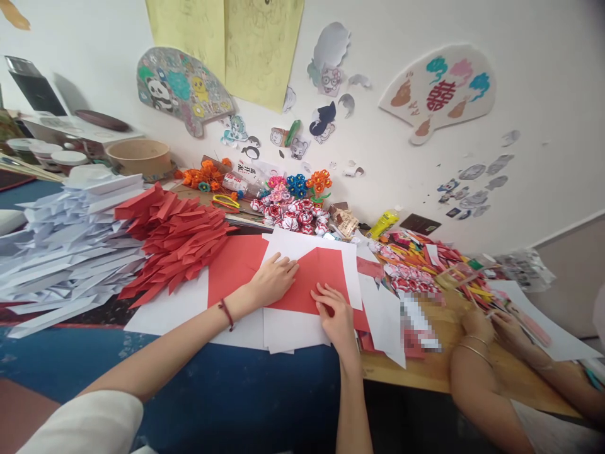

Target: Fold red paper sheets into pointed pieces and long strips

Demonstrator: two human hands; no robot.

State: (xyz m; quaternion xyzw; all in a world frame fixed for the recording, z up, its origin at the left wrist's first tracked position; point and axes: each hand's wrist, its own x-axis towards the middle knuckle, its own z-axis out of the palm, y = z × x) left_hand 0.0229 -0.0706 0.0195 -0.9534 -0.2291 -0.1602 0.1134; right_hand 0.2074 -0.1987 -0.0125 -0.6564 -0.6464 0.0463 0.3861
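Red paper lies under the person's 2 hands, spread over white sheets on the blue surface. The left hand is laid on it with fingers extended, nothing visibly pinched; the right hand touches it by the near edge, fingers bent, but whether thumb and finger nip that edge I cannot tell. It should be very light and flexible, crisp enough to keep a crease, and apt to slide on the smooth white sheets below. Tearing seems a small risk; stray dents look likelier. A flat palm would steady the middle best, with a light pinch at 1 corner or edge for lifting. Leftward sits a pile of folded red pieces.
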